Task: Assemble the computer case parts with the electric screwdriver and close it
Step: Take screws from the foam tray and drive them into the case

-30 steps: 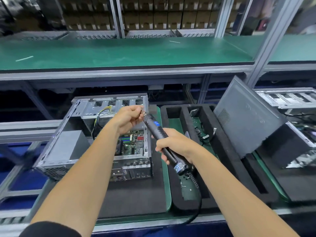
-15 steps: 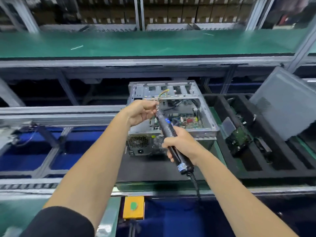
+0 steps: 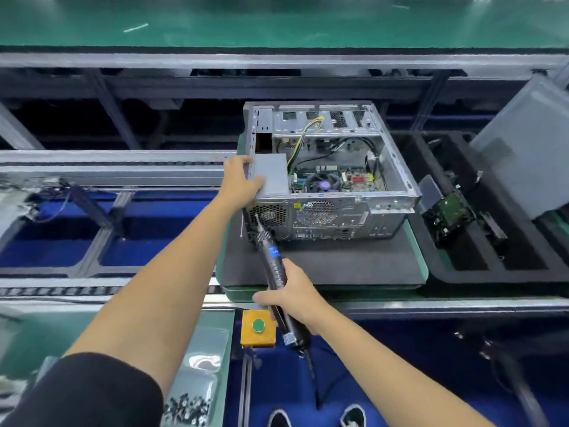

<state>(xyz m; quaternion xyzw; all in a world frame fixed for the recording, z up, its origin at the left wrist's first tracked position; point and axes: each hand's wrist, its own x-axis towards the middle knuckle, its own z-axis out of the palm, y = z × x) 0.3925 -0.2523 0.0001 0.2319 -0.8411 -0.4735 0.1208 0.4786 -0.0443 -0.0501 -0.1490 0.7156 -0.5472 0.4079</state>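
Screws (image 3: 187, 409), seemingly, fill a bag; left hand (image 3: 241, 183) flat on case (image 3: 332, 192); right hand (image 3: 295, 295) grips screwdriver (image 3: 274, 266).

1 computer case (image 3: 326, 186), 1 electric screwdriver (image 3: 275, 272), 2 hands (image 3: 243, 183).

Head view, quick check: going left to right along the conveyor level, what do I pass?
Blue bins → left hand → open computer case → black foam tray → grey side panel.

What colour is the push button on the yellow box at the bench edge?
Green, on the yellow box's button; head view shows it clearly.
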